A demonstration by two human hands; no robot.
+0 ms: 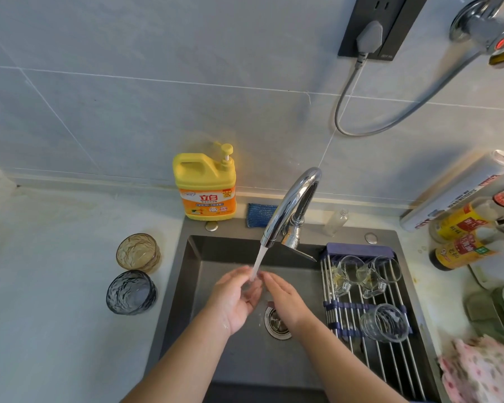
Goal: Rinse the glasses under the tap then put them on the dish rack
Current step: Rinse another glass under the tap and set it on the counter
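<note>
Water runs from the chrome tap (291,205) into the dark sink (198,257). Under the stream, my left hand (236,298) lies palm up with its fingers curled round a small clear glass (253,289) that is hard to make out. The fingers of my right hand (285,301) reach in from the right and touch the glass. On the counter to the left of the sink stand an amber glass (138,251) and a blue-grey glass (131,292). The dish rack (346,309) over the sink's right side holds two small handled glasses (361,274) and a clear tumbler (384,322) on its side.
A yellow detergent bottle (205,186) and a blue sponge (259,215) sit behind the sink. Sauce bottles (463,239) and a foil roll (460,190) crowd the right counter. A pink cloth (483,370) lies at the lower right. The drain (277,321) is below my hands.
</note>
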